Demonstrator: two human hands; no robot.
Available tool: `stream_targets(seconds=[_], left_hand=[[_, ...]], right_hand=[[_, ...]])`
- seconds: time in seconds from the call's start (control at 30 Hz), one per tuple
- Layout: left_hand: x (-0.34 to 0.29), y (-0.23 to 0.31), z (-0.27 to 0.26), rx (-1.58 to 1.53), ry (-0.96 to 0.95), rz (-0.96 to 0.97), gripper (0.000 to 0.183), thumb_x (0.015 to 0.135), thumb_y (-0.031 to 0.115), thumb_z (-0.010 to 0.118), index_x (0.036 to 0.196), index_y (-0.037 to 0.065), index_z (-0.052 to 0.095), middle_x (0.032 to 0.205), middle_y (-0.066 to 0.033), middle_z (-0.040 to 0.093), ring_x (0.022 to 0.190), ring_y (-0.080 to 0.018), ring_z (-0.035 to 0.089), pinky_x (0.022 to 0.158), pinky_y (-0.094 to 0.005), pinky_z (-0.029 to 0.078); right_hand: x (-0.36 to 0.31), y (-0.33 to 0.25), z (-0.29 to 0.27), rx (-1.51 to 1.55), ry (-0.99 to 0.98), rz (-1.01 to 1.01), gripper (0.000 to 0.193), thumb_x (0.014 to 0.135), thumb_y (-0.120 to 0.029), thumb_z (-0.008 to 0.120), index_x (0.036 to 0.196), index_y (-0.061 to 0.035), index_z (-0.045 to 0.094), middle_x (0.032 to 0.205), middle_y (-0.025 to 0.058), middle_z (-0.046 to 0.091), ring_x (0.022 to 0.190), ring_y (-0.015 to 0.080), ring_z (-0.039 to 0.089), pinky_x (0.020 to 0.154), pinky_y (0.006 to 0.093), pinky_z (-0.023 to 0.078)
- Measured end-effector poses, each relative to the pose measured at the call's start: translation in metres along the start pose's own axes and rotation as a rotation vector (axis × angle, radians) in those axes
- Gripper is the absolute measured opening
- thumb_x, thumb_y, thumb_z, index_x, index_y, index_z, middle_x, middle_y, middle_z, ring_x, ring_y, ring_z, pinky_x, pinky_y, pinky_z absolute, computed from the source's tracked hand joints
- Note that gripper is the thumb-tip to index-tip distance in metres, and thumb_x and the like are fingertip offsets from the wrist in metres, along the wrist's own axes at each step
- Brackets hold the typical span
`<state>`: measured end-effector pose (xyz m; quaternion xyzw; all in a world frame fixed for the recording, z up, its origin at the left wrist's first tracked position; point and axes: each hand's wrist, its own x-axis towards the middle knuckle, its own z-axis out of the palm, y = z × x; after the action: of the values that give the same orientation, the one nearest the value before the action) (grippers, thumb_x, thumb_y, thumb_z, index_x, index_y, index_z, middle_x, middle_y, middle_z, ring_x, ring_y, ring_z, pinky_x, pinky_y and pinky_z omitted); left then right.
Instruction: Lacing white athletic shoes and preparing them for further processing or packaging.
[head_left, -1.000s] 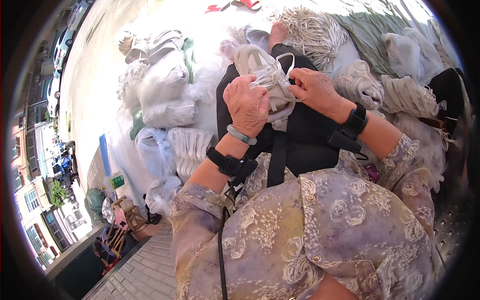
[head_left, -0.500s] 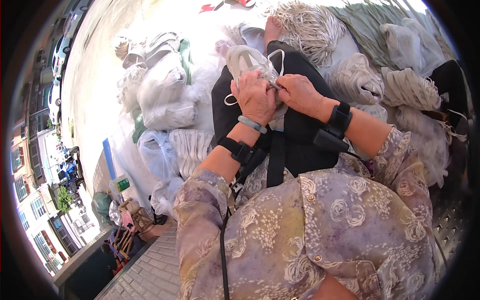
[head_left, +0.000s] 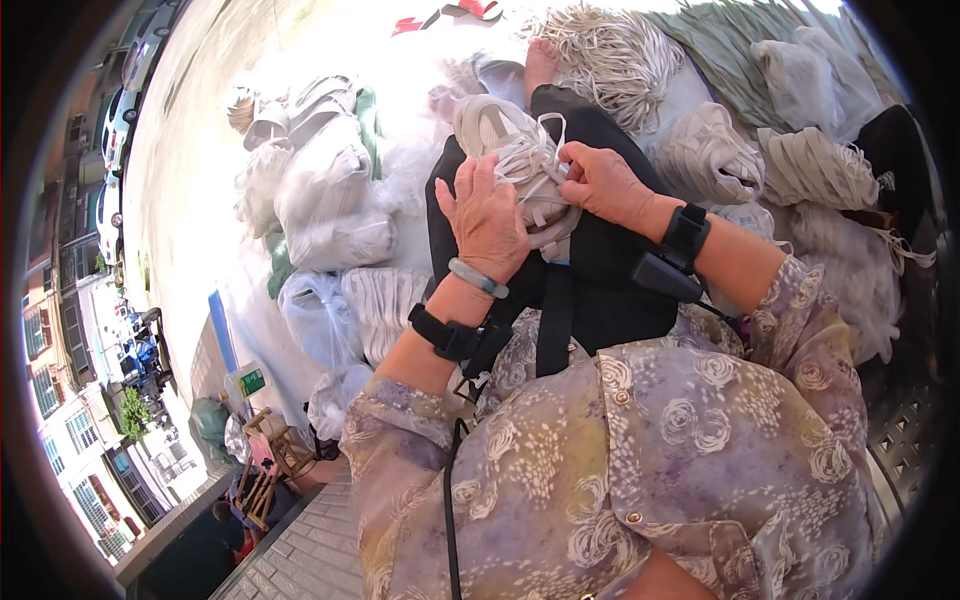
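Note:
A pale grey-white lace-up sneaker (head_left: 481, 122) rests on my lap between my black-clad thighs, its toe pointing away from me. White shoelace (head_left: 529, 158) crosses its front, and a loop stands up at the right. My left hand (head_left: 486, 222) lies along the shoe's left side, fingers stretched and slightly apart, holding nothing I can see. At the shoe's right edge, the thumb and forefinger of my right hand (head_left: 607, 188) pinch together on the lace. Part of the shoe's near end shows between my hands.
Clear plastic bags of pale shoe pieces (head_left: 335, 200) are heaped on the left. Stacked shoe uppers (head_left: 822, 172) and another bundle (head_left: 705, 150) lie to the right. A big pile of white laces (head_left: 610, 60) sits beyond my foot. Small wooden chairs (head_left: 272, 455) stand at lower left.
My left hand has slid left and down off the laces, and its fingers have spread. My right hand stays by the shoe's right edge, moved slightly. More of the lacing now shows.

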<state>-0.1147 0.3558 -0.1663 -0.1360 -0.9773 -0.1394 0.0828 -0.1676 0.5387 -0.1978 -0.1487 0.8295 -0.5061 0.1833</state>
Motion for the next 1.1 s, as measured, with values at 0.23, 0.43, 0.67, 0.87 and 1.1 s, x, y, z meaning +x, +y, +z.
stream_targets(seconds=[0.23, 0.43, 0.67, 0.87, 1.1], left_hand=[[-0.107, -0.088, -0.041, 0.106, -0.199, -0.204, 0.008, 0.068, 0.008, 0.060, 0.073, 0.005, 0.055, 0.125, -0.0145, 0.046, 0.120, -0.0336, 0.037, 0.100, -0.0547, 0.020], [-0.108, -0.088, -0.040, -0.126, -0.149, -0.267, 0.012, 0.069, 0.015, 0.066, 0.076, 0.007, 0.061, 0.113, -0.0159, 0.055, 0.107, -0.0335, 0.049, 0.095, -0.0430, 0.032], [-0.027, -0.065, -0.010, -0.343, 0.068, -0.270, 0.026, 0.074, 0.019, 0.064, 0.096, 0.004, 0.060, 0.108, -0.0161, 0.058, 0.101, -0.0318, 0.053, 0.087, -0.0374, 0.041], [-0.009, -0.068, 0.018, -0.386, 0.031, -0.203, 0.017, 0.075, 0.015, 0.062, 0.087, 0.004, 0.061, 0.090, -0.0120, 0.062, 0.083, -0.0263, 0.059, 0.075, -0.0343, 0.045], [-0.020, -0.072, 0.019, -0.613, -0.011, -0.497, 0.009, 0.082, 0.011, 0.056, 0.080, 0.003, 0.060, 0.062, -0.0038, 0.057, 0.058, -0.0097, 0.053, 0.055, -0.0262, 0.043]], right_hand=[[-0.003, 0.015, -0.005, 0.125, 0.042, 0.093, 0.047, 0.067, -0.016, 0.065, 0.105, 0.0047, 0.046, 0.070, 0.0118, 0.059, 0.065, 0.0231, 0.060, 0.061, 0.0334, 0.047], [0.007, 0.025, -0.008, 0.332, 0.037, 0.235, 0.054, 0.071, -0.017, 0.064, 0.117, 0.0025, 0.044, 0.072, 0.0114, 0.059, 0.067, 0.0215, 0.060, 0.063, 0.0323, 0.047], [0.030, 0.039, -0.005, -0.062, 0.255, -0.124, 0.041, 0.074, -0.017, 0.061, 0.112, -0.0032, 0.052, 0.073, 0.0065, 0.059, 0.065, 0.0130, 0.058, 0.055, 0.0277, 0.047], [0.022, 0.015, -0.026, 0.314, -0.037, 0.283, 0.017, 0.079, -0.016, 0.059, 0.091, -0.0045, 0.060, 0.075, -0.0002, 0.056, 0.067, 0.0070, 0.053, 0.052, 0.0229, 0.045], [0.016, 0.012, -0.030, 0.486, -0.113, 0.278, 0.011, 0.085, -0.016, 0.058, 0.091, -0.0067, 0.059, 0.079, -0.0023, 0.058, 0.070, 0.0043, 0.055, 0.057, 0.0189, 0.046]])
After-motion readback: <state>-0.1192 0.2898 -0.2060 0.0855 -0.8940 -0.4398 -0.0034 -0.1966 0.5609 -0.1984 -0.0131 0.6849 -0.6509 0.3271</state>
